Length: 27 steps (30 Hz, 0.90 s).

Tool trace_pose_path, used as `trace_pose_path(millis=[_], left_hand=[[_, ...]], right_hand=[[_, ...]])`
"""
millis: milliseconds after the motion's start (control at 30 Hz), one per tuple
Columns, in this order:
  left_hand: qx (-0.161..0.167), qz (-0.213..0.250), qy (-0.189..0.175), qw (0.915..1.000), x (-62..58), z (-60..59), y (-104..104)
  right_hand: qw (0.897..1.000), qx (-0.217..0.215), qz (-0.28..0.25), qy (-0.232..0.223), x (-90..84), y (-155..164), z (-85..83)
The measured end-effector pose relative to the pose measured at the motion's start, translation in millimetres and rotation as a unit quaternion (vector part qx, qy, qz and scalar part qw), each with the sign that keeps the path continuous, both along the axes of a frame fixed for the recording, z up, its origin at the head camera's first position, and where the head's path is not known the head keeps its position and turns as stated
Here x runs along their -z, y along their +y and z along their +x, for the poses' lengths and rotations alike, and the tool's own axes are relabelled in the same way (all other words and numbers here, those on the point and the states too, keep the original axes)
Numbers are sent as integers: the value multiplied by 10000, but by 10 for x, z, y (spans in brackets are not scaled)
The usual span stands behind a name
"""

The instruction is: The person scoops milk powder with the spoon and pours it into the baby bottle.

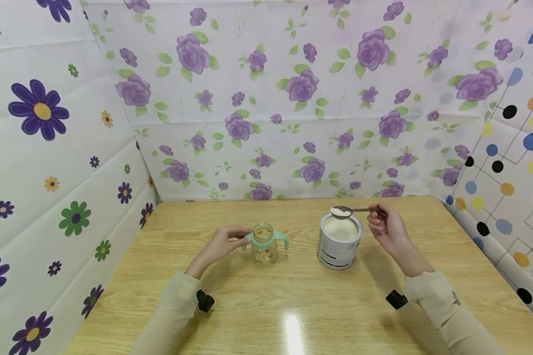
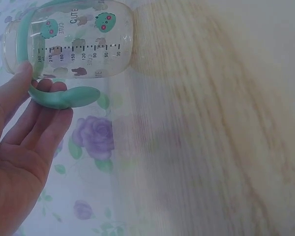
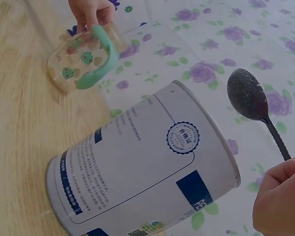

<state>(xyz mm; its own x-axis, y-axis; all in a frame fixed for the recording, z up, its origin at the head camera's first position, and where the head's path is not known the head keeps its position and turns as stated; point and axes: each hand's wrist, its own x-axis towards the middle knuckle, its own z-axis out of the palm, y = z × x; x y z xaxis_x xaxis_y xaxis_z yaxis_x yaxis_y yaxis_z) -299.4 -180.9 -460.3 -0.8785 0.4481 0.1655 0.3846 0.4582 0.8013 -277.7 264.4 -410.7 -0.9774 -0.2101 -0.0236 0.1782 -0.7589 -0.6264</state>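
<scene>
A clear baby bottle with a green two-handled collar stands upright and lidless on the table; measure marks and small cartoon prints show on it in the left wrist view. My left hand grips its left green handle between thumb and fingers. To the right stands an open can, full of pale powder. My right hand pinches the handle of a dark metal spoon. In the head view the spoon's bowl, with white powder in it, hangs just over the can's rim.
The wooden table reaches to a flowered cloth at the back. Patterned cloths also hang at the left and right sides. A black wrist camera sits at the left sleeve, another camera at the right.
</scene>
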Motion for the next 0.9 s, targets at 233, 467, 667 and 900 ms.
trace_pose_path(millis=[233,467,667,900], left_hand=[[-1,-9,-66,10000,4,-10,7],[92,-46,-90,9999,-200,138,58],[116,6,-59,9999,-299,212,75],[143,40,-33,9999,-185,129,44]], right_hand=[[10000,-31,23,-21,-43,-21,-13],[9999,10,-22,-103,-65,-43,-24],[10000,2,-25,-37,-81,-62,-39],[10000,-53,-32,-22,-85,-81,-51]])
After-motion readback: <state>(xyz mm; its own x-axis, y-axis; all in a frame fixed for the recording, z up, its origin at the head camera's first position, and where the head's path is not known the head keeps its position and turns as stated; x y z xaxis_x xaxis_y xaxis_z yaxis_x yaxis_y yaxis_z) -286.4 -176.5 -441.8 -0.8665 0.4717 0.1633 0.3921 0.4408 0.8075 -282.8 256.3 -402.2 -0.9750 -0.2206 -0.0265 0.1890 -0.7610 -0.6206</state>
